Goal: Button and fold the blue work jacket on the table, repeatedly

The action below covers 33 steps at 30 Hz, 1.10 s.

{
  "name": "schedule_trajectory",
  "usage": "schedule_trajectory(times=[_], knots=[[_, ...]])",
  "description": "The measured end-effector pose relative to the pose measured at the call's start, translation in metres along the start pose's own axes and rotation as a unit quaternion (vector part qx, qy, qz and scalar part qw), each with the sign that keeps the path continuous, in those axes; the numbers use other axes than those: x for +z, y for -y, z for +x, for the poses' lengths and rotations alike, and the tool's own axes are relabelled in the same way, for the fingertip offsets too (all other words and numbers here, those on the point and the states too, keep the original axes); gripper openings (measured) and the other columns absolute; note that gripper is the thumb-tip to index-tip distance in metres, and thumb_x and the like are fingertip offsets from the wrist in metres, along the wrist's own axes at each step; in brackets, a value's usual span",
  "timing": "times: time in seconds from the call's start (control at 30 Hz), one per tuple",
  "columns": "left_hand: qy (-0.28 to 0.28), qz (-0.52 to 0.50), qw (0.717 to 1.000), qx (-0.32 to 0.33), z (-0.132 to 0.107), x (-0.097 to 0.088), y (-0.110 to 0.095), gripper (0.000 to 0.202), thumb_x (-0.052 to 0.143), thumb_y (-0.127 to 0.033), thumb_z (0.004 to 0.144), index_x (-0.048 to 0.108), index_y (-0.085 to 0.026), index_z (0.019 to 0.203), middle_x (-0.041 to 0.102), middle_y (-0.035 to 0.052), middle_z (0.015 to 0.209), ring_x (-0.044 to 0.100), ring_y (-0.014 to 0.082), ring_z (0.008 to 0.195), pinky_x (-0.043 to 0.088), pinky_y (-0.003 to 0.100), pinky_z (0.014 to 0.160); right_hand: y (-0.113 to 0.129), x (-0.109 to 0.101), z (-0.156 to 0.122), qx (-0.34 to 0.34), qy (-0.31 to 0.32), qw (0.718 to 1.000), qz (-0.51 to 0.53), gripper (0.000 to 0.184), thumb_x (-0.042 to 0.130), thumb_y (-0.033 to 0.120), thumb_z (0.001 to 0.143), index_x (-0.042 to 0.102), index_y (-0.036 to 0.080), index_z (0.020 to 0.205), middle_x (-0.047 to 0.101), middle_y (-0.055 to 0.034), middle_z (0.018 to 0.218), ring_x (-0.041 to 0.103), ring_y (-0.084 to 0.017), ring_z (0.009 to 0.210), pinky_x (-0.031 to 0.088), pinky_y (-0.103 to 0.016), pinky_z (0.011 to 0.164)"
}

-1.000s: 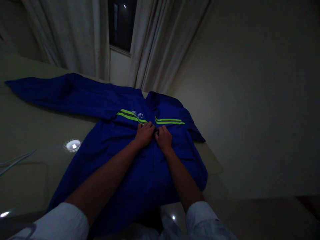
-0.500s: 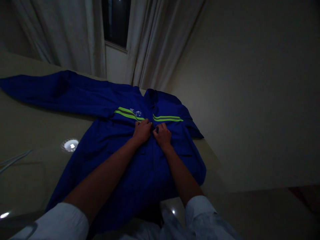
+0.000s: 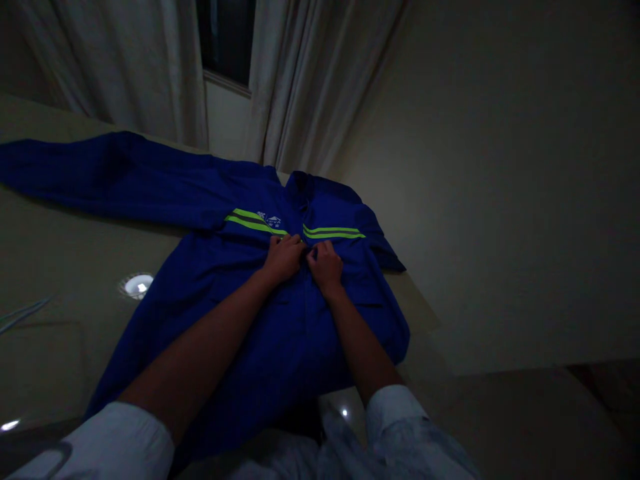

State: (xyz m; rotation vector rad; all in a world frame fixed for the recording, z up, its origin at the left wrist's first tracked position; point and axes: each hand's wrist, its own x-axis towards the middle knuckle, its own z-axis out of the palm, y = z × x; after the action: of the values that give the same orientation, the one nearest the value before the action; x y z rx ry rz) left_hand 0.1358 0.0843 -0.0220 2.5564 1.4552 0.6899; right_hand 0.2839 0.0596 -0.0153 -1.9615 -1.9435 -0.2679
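A blue jacket [image 3: 235, 293] with yellow-green chest stripes lies spread front-up on a glossy beige table [image 3: 60, 267]. One sleeve stretches far to the left. My left hand [image 3: 284, 257] and my right hand [image 3: 326, 265] meet at the jacket's front opening just below the stripes. Both have their fingers curled and pinched on the fabric edges at the centre. What lies between the fingertips is too dark to make out. My white sleeves are pushed up at the bottom of the view.
Pale curtains [image 3: 300, 80] hang behind the table around a dark window [image 3: 225, 37]. A ceiling light is mirrored on the table as a bright spot [image 3: 137, 285]. The table's right edge [image 3: 425, 313] runs beside a plain wall.
Both hands have stayed pinched at the jacket's front and crept slightly up toward the stripes. The view has tilted a little, shifting everything up and left.
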Motion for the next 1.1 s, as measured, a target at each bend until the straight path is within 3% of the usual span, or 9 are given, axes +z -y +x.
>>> schedule_trajectory(times=[0.13, 0.3, 0.4, 0.6, 0.9, 1.1], knots=[[-0.007, 0.006, 1.0, -0.03, -0.002, 0.001, 0.0, 0.023, 0.05, -0.014, 0.092, 0.069, -0.019, 0.103, 0.065, 0.013, 0.115, 0.056, 0.0321, 0.115, 0.036, 0.05, 0.092, -0.004, 0.001, 0.0, -0.04, 0.026, 0.999, 0.008, 0.016, 0.059, 0.024, 0.094, 0.07, 0.022, 0.106, 0.066, -0.0064, 0.113, 0.065, -0.021, 0.09, 0.047, -0.028, 0.07], [0.01, -0.017, 1.0, -0.023, -0.002, 0.001, 0.004, 0.032, 0.047, -0.012, 0.092, 0.069, -0.025, 0.111, 0.064, 0.0112, 0.12, 0.053, 0.0317, 0.117, 0.036, 0.05, 0.093, -0.022, 0.011, 0.002, -0.105, 0.011, 0.988, 0.114, 0.016, 0.059, 0.021, 0.092, 0.07, 0.02, 0.104, 0.066, -0.007, 0.107, 0.064, -0.021, 0.095, 0.05, -0.029, 0.081], [0.022, -0.027, 0.999, -0.018, 0.0, 0.002, 0.008, 0.038, 0.047, -0.008, 0.089, 0.069, -0.027, 0.114, 0.063, 0.0101, 0.121, 0.052, 0.0317, 0.118, 0.036, 0.05, 0.093, -0.029, 0.017, 0.005, -0.119, 0.004, 0.977, 0.179, 0.015, 0.059, 0.02, 0.091, 0.071, 0.019, 0.1, 0.066, -0.0066, 0.1, 0.063, -0.02, 0.089, 0.05, -0.029, 0.082], [0.042, -0.029, 0.999, -0.013, 0.003, 0.004, 0.011, 0.041, 0.046, -0.006, 0.087, 0.07, -0.027, 0.113, 0.062, 0.0096, 0.125, 0.052, 0.031, 0.117, 0.035, 0.051, 0.093, -0.029, 0.015, 0.007, -0.103, 0.018, 0.973, 0.204, 0.016, 0.06, 0.021, 0.091, 0.074, 0.016, 0.099, 0.067, -0.0053, 0.095, 0.061, -0.017, 0.078, 0.049, -0.027, 0.079], [0.048, -0.032, 0.998, -0.004, 0.003, 0.002, 0.011, 0.045, 0.047, -0.009, 0.087, 0.071, -0.03, 0.119, 0.061, 0.0097, 0.124, 0.054, 0.0314, 0.117, 0.035, 0.051, 0.095, -0.021, 0.009, 0.002, -0.1, 0.037, 0.984, 0.146, 0.018, 0.058, 0.022, 0.096, 0.073, 0.017, 0.103, 0.067, -0.0067, 0.1, 0.063, -0.019, 0.09, 0.048, -0.028, 0.087], [0.041, -0.043, 0.998, -0.004, 0.001, 0.004, 0.009, 0.043, 0.048, -0.009, 0.087, 0.073, -0.033, 0.113, 0.061, 0.0081, 0.121, 0.056, 0.0303, 0.116, 0.034, 0.051, 0.097, -0.02, 0.012, 0.003, -0.042, 0.001, 0.991, 0.129, 0.017, 0.055, 0.021, 0.096, 0.071, 0.018, 0.102, 0.067, -0.0075, 0.104, 0.063, -0.02, 0.097, 0.047, -0.027, 0.087]])
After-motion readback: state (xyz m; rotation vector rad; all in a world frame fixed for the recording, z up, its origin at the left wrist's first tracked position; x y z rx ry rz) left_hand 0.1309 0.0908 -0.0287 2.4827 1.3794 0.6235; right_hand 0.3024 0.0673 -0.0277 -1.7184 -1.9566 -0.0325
